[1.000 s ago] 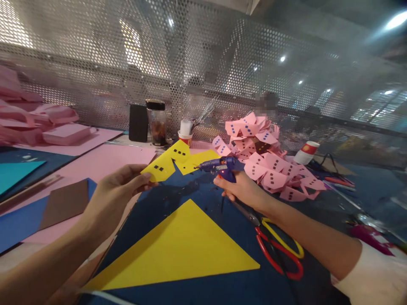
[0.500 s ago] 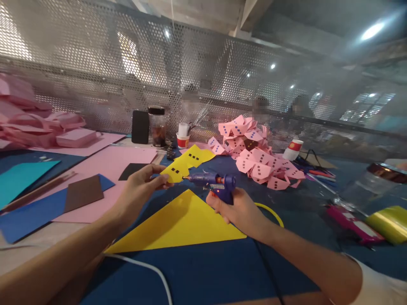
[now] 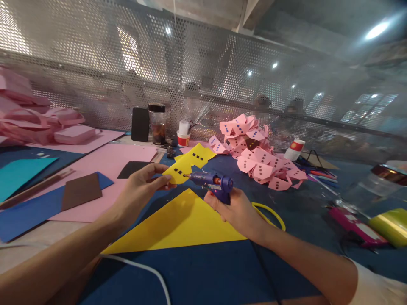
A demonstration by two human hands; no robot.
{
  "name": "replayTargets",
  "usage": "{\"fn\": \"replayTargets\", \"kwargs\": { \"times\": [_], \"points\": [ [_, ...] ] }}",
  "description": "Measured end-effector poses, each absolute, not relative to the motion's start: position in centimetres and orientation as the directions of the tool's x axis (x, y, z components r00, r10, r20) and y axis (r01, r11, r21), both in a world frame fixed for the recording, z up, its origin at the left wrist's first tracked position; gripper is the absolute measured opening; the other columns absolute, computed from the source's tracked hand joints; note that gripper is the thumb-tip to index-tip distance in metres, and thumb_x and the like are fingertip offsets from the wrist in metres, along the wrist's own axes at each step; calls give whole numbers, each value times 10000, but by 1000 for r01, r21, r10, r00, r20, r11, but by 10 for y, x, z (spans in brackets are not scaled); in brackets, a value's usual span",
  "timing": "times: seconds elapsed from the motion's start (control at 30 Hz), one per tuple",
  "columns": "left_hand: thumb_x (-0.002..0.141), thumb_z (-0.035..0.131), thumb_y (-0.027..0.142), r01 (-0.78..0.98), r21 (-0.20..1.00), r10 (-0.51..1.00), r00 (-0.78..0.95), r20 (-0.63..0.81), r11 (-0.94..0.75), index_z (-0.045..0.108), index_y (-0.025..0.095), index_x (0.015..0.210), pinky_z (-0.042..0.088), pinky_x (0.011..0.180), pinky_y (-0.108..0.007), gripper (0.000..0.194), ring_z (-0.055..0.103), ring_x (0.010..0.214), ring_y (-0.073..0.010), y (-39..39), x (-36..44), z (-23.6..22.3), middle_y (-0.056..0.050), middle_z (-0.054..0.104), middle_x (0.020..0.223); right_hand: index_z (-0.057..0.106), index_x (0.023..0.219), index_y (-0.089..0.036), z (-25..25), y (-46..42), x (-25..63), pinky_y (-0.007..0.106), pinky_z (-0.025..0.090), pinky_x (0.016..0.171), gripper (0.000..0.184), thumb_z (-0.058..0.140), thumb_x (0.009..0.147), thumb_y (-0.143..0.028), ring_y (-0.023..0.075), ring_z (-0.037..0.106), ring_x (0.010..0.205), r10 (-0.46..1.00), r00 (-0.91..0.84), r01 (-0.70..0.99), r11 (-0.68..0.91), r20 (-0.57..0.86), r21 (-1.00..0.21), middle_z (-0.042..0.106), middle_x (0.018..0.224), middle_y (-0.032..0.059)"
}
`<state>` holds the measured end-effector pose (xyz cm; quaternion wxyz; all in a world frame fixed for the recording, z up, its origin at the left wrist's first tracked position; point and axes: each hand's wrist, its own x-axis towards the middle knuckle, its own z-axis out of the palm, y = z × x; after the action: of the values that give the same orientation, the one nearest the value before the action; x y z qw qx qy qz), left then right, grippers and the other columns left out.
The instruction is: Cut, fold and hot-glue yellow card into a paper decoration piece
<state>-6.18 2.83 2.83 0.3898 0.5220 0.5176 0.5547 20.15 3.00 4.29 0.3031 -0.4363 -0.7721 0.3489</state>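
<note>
Between the thumb and fingers of my left hand [image 3: 148,186] is the near end of a folded yellow paper piece [image 3: 182,167] with rows of small dark squares. My right hand [image 3: 233,212] is wrapped round the grip of a blue glue gun [image 3: 211,182], whose small orange light glows. The gun points left, its nozzle tip at the dark squares on the piece; whether it touches the paper I cannot tell. Below both hands a large yellow sheet [image 3: 181,224] lies flat with its corner pointing away from me.
Pink folded pieces with dark squares [image 3: 254,156] are heaped beyond my right hand. A lidded jar [image 3: 158,125], a black upright block [image 3: 140,124] and a paper cup [image 3: 182,139] stand by the perforated metal screen [image 3: 108,97]. Brown card [image 3: 82,190] lies at left; a white cable [image 3: 149,271] runs in front.
The glue gun has shifted slightly left, its tip now further over the yellow piece's dark squares. Both hands keep their hold, and the view has moved a little.
</note>
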Motion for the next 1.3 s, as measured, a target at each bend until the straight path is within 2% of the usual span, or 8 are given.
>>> {"fn": "replayTargets", "kwargs": {
  "times": [0.3, 0.47, 0.7, 1.0, 1.17, 1.3],
  "points": [
    [812, 766, 447, 111, 981, 975, -141, 174, -159, 693, 207, 1047, 585, 847, -388, 343, 717, 869, -244, 28, -61, 29, -63, 759, 980, 694, 975, -191, 45, 29, 201, 245, 470, 586, 374, 570, 970, -544, 145, 580, 635, 884, -434, 490, 395, 175, -778, 646, 772, 22],
    [791, 784, 450, 73, 985, 978, -129, 163, -154, 692, 210, 1031, 581, 828, -386, 352, 718, 866, -250, 28, -59, 30, -54, 758, 949, 695, 980, -197, 44, 30, 201, 246, 455, 565, 389, 566, 965, -563, 138, 565, 590, 893, -421, 507, 377, 159, -775, 619, 711, 5],
    [822, 767, 444, 90, 983, 981, -102, 167, -158, 685, 190, 1059, 562, 825, -351, 357, 702, 858, -209, 26, -60, 31, -54, 745, 974, 704, 977, -191, 45, 29, 201, 251, 447, 556, 397, 569, 960, -564, 132, 535, 547, 894, -420, 509, 376, 158, -774, 584, 654, -10],
    [815, 773, 436, 81, 983, 978, -118, 173, -164, 705, 224, 1014, 585, 811, -357, 298, 728, 860, -243, 27, -61, 30, -49, 765, 948, 697, 997, -191, 45, 28, 202, 256, 449, 544, 397, 569, 959, -565, 149, 552, 572, 894, -418, 499, 372, 158, -782, 605, 682, 7],
    [839, 762, 435, 102, 981, 978, -108, 177, -166, 691, 228, 1034, 570, 815, -324, 293, 718, 863, -214, 27, -63, 28, -31, 755, 953, 688, 942, -198, 46, 27, 201, 254, 463, 563, 366, 578, 959, -547, 141, 550, 587, 891, -420, 488, 381, 172, -785, 616, 710, 7],
    [838, 765, 434, 86, 982, 980, -96, 176, -168, 684, 218, 1020, 566, 824, -342, 294, 711, 871, -221, 27, -61, 29, -34, 740, 944, 674, 874, -197, 45, 28, 201, 251, 459, 559, 372, 575, 959, -545, 134, 538, 569, 875, -447, 468, 407, 188, -784, 599, 681, -1]
  ]
}}
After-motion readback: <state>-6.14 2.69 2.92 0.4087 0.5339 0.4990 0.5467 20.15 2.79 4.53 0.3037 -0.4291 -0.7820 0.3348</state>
